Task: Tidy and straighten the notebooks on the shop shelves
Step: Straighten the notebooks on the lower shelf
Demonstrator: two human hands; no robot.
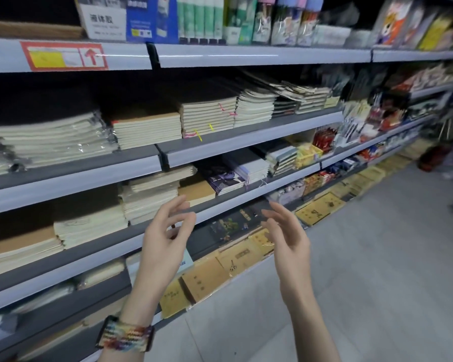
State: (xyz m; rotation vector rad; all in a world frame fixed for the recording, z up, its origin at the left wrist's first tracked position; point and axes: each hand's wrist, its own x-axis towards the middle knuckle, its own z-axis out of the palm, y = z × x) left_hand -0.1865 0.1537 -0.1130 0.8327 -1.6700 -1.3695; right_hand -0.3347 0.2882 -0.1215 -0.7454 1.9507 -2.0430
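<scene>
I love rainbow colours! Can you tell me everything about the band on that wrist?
The wristband is a wide woven strap, seemingly braided fabric, striped cream, red, orange, yellow, green, blue and purple. A dark piece, perhaps a watch, sits at its left end. It wraps snugly round the left wrist, below the left hand in the picture, touching only skin.

I see notebooks [147,129] in flat stacks on the shelves [246,142], cream page edges out. Far left, the wrapped stack [50,137] is uneven. One shelf down, the purple-covered stack [226,178] sits skewed, with the kraft stack [196,193] just beside it.
</scene>
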